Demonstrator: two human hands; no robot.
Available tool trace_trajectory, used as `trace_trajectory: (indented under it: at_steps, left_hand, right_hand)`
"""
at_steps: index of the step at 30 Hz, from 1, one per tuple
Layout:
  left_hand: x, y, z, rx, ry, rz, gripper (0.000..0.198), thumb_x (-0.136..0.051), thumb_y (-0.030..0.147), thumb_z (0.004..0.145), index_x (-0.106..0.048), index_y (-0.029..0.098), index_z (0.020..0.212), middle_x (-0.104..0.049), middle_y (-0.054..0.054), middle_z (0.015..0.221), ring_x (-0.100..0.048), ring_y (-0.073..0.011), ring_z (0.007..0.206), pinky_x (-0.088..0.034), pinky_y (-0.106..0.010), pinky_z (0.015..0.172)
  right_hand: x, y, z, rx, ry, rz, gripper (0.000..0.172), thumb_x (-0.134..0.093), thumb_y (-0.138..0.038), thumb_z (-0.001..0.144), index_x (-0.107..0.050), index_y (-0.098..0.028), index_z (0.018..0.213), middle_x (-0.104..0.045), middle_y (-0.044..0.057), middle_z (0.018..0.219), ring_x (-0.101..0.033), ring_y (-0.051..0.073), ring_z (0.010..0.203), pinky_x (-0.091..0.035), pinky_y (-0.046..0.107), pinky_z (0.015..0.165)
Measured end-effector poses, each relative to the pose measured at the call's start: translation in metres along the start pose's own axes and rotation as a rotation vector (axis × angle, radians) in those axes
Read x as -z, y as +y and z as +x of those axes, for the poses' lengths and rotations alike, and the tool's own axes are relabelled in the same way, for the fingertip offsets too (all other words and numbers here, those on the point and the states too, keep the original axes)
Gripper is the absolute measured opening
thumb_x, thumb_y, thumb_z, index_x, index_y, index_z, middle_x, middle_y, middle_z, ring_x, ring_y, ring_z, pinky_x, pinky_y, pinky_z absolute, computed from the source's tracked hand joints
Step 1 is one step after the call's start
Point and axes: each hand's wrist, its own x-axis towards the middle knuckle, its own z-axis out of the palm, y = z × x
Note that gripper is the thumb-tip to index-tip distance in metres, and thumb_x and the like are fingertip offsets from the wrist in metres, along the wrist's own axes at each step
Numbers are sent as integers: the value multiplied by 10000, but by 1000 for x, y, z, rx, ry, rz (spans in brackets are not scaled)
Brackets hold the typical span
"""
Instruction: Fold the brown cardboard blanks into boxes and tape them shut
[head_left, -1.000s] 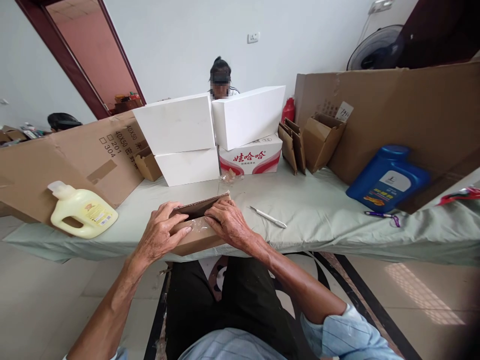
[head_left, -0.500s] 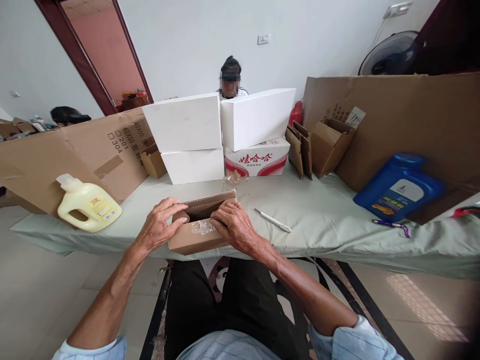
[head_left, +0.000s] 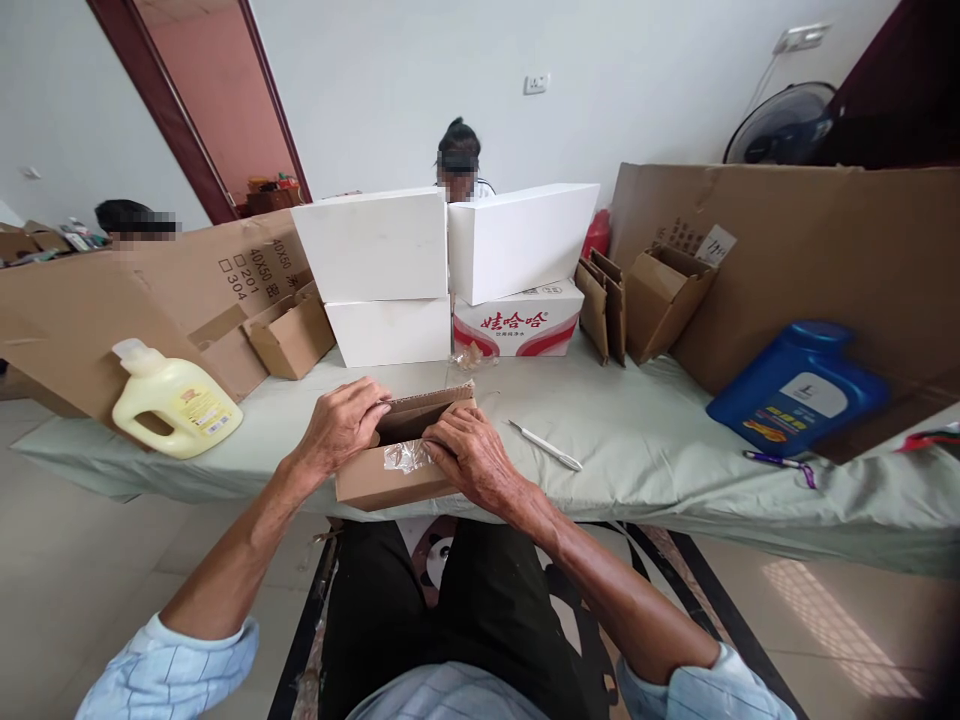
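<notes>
A small brown cardboard box (head_left: 397,482) stands on the cloth at the near edge of the table, its top open and dark inside. Clear tape (head_left: 407,456) lies crinkled on its near side. My left hand (head_left: 341,425) grips the box's left end, fingers bent at the far left corner of the rim. Over the right side curls my right hand (head_left: 472,445), with its fingertips at the opening; part of them is hidden inside. Just right of that hand rests a slim white pen-like tool (head_left: 545,444), touched by neither hand.
Stacked white boxes (head_left: 375,245) and a red-and-white carton (head_left: 517,322) stand at the back. A cream jug (head_left: 176,405) is on the left, with a small open carton (head_left: 289,335) behind it. On the right are a blue bottle (head_left: 799,390) and a purple pen (head_left: 776,458). A person (head_left: 459,160) sits opposite.
My left hand has shifted right and forward along the box's rim. My right hand stays in place. More of the small carton at the back left shows now, farther to the left.
</notes>
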Motion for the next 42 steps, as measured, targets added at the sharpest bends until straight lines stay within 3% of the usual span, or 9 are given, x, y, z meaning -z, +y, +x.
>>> trace_trajectory:
  at_steps: [5,10,13,25,28,32,34,38,42]
  left_hand:
    - [9,-7,-28,111,-29,-53,303,-515,156,1043,-772,224,897,-791,-95,1201,-755,-246,1121,-585,-413,996]
    - [19,-15,-56,533,-141,-322,395,-628,515,1021,-824,239,1224,-739,-94,1242,-732,-270,1159,-621,-375,947]
    - [23,-18,-61,646,-196,-458,521,-572,611,1030,-792,243,1327,-709,-83,1208,-715,-266,1157,-612,-365,965]
    - [10,-10,-75,515,-311,-651,927,-859,693,832,-512,325,1609,-538,-119,1549,-556,-390,1480,-490,-552,1245]
    - [7,-8,-78,519,-275,-675,872,-800,712,886,-505,309,1601,-541,-128,1543,-548,-394,1482,-494,-553,1238]
    - [4,-7,-81,580,-228,-763,814,-725,744,928,-508,296,1571,-572,-129,1535,-562,-391,1461,-490,-542,1229]
    - [3,-6,-83,596,-211,-801,821,-711,763,926,-504,296,1570,-572,-128,1550,-553,-393,1470,-475,-539,1237]
    - [1,-5,-89,584,-173,-799,922,-791,792,846,-510,290,1567,-543,-135,1539,-547,-401,1464,-453,-539,1242]
    - [0,-4,-92,549,-133,-753,980,-891,758,771,-526,298,1555,-513,-129,1518,-538,-401,1458,-449,-538,1241]
  right_hand:
    - [4,2,-1,8,27,-1,310,-470,-306,1181,-686,-201,985,-731,63,928,-605,222,920,-391,389,910]
    - [5,-1,2,53,80,-77,280,-487,-293,1176,-686,-200,1003,-717,65,934,-571,227,933,-387,395,916]
    - [9,-6,1,108,115,-151,247,-491,-260,1170,-683,-209,1023,-710,60,928,-557,226,935,-384,398,913]
    - [34,-25,-35,249,162,-74,171,-626,-108,1075,-649,-226,1196,-744,50,1010,-595,201,869,-469,372,822]
    - [42,-6,-40,197,187,13,174,-607,-229,1113,-653,-232,1281,-734,88,1133,-667,233,990,-521,383,864]
    - [51,56,-60,-73,269,-51,246,-469,-306,1159,-677,-233,1268,-708,112,1167,-703,259,1055,-550,383,876]
    - [50,92,-78,-267,150,-263,218,-544,-342,1127,-698,-208,1205,-714,137,1168,-692,300,1099,-542,413,922]
    - [40,141,-121,-643,-333,-552,136,-690,-291,1022,-707,-191,1112,-726,163,1183,-675,336,1134,-515,411,898]
    - [28,158,-146,-738,-402,-569,41,-658,-217,1015,-670,-204,978,-747,143,1123,-681,293,1091,-476,354,844]
